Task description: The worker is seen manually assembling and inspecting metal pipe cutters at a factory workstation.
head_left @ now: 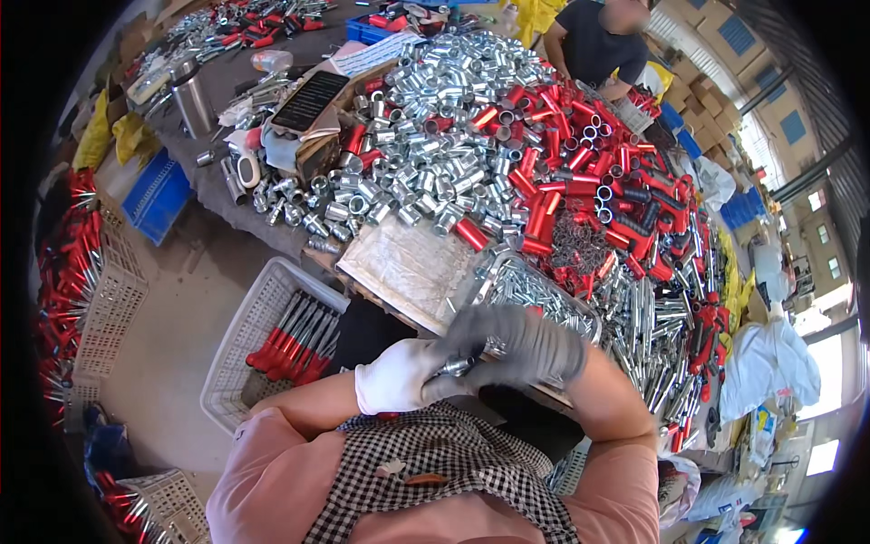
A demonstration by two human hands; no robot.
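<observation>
My left hand, in a white glove with grey fingers, is closed on a short silver metal fitting in front of my apron. My right hand, in a grey glove and blurred by motion, curls over the same spot from the right; what its fingers grip is hidden. Just beyond my hands lies a pale, worn work board at the table's near edge. Beside it a tray holds many small silver screws or pins, partly behind my right hand.
Silver sleeves and red tubes pile up on the table, with metal rods to the right. A phone and steel flask stand left. A white crate of red-handled tools is below. Another person sits across.
</observation>
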